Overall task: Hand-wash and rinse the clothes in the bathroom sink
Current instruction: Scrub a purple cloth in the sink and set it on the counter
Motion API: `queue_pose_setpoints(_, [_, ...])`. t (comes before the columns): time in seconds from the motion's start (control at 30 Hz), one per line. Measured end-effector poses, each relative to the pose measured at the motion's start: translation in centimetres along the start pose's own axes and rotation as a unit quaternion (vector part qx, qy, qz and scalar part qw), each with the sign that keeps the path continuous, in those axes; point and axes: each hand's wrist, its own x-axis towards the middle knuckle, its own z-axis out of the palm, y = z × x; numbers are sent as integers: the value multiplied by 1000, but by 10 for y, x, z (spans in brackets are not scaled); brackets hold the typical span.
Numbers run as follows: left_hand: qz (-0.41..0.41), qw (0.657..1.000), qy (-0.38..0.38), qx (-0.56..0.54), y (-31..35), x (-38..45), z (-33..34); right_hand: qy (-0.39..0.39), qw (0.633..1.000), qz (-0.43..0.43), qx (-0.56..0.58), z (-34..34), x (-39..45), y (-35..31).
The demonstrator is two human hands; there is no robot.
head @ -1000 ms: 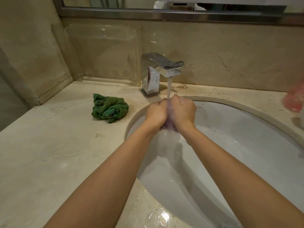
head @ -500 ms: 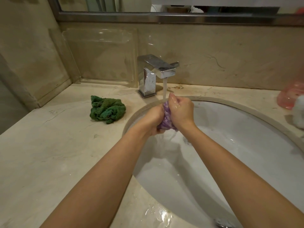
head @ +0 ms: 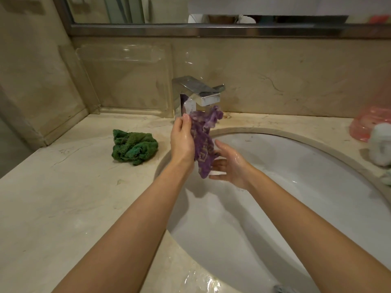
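While left hand (head: 182,142) grips, purple cloth (head: 203,140) dangles

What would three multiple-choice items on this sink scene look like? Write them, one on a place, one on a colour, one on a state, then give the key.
1. Where does the green cloth lie?
A. In the basin
B. On the counter left of the sink
C. Over the faucet

2. What colour is the cloth held under the faucet?
A. Purple
B. Yellow
C. Black

3. How is the right hand?
A. Clenched in a fist
B. Gripping the faucet
C. Open, fingers spread beside the cloth

Key: 1 B, it sits bunched on the marble, outside the basin. 2 A, the purple cloth hangs from the left hand, which holds it. 3 C, its fingers are straight.
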Motion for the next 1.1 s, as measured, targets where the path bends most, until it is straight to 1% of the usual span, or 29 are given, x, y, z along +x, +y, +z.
queue_pose_setpoints(0.07, [14, 1000, -12, -5, 0, 2, -1, 18, 999, -31, -22, -1, -1, 1])
queue_pose_setpoints(0.17, [9, 1000, -24, -9, 2, 0, -1, 86, 986, -126, -64, -3, -2, -1])
queue_pose_setpoints(0.23, [2, 999, -36, 0, 1, -1, 0, 98, 976, -177, -87, -2, -7, -4])
queue_pose_setpoints(0.33, [-9, 999, -32, 40, 1, -2, 0, 119, 966, -189, -128, 2, -9, -7])
queue_pose_setpoints(0.43, [-21, 998, -37, 39, -3, 2, -1, 152, 969, -179, -73, 6, -6, -9])
queue_pose_setpoints(0.53, [-76, 994, -17, 71, -5, 7, 1, 215, 957, -184, -72, 2, -3, -12])
queue_pose_setpoints(0.6, [-119, 990, -2, 74, -6, 10, 2, 235, 948, -210, -48, -4, 0, -14])
queue_pose_setpoints(0.67, [-144, 988, 13, 61, -4, 11, 2, 229, 947, -222, 32, -10, 3, -16])
queue_pose_setpoints(0.7, [-139, 988, 24, 55, -4, 10, 2, 227, 947, -216, 69, -12, 5, -16])
queue_pose_setpoints(0.77, [-90, 994, 38, 56, -3, 9, 0, 225, 953, -178, 102, -13, 11, -13])
queue_pose_setpoints(0.83, [-47, 998, 39, 33, 0, 8, -2, 214, 965, -112, 104, -14, 15, -9])
queue_pose_setpoints(0.87, [-41, 999, 30, 14, 2, 7, -4, 188, 973, -82, 104, -15, 16, -6])
queue_pose_setpoints(0.93, [-47, 998, 13, -46, 5, 6, -6, 109, 989, -40, 90, -17, 12, -2])
queue_pose_setpoints(0.97, [-53, 996, 16, -76, 5, 6, -6, 69, 994, -30, 78, -17, 9, -1])
queue_pose_setpoints(1.03, [-59, 992, 37, -109, 6, 7, -7, 18, 997, -21, 69, -19, 2, -1])
queue_pose_setpoints(1.1, [-61, 986, 57, -145, 8, 9, -9, -20, 992, -21, 119, -22, -4, -1])
